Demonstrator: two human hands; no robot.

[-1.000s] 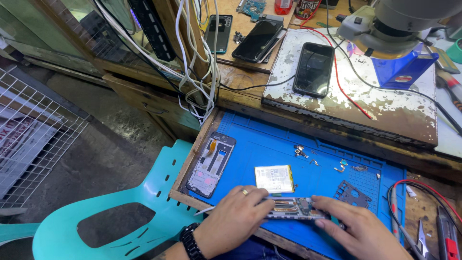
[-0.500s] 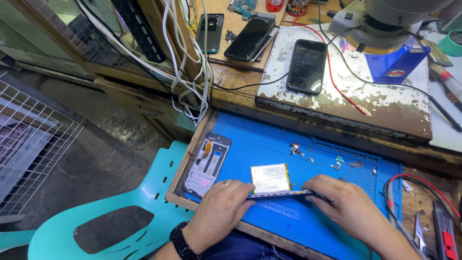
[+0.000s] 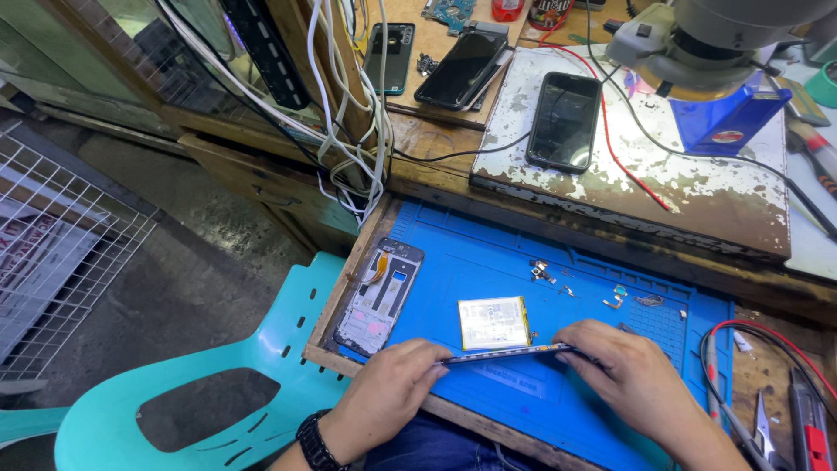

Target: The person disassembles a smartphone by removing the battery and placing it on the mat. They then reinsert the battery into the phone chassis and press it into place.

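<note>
- My left hand [image 3: 384, 397] and right hand [image 3: 632, 379] are nearest the camera, both closed in a pinch on one thin phone body [image 3: 510, 352], one at each end, held edge-on just above the blue mat [image 3: 488, 253].
- Left fingertips [image 3: 436, 362] clamp the near-left end; right fingers wrap the other end. Neither hand is spread wide.
- Black watch [image 3: 316, 443] on the left wrist, teal plastic chair [image 3: 174, 392] below left.
- Step in hand, my read: inspecting or working the edge of the stripped phone body, mid-disassembly. Next move probably calls for a steady two-end grip and a gentle turn or set-down flat on the mat, no bending.
- Just behind the held piece: a flat battery [image 3: 494, 323] lying on the mat, apart from the hands.
- Left of it: an empty phone frame [image 3: 381, 296] with an orange flex strip, near the mat's left edge.
- Further back on the mat: small loose parts and screws [image 3: 545, 272], scattered, too small to tell apart.
- Right edge: red and black leads [image 3: 767, 336], pliers [image 3: 767, 423].
- Beyond the mat, on the worktop: a worn white board [image 3: 697, 192] carrying a dark phone [image 3: 565, 122], screen up.
- Far back: two more phones [image 3: 462, 70], a microscope head [image 3: 724, 39], hanging white cables [image 3: 349, 131].
</note>
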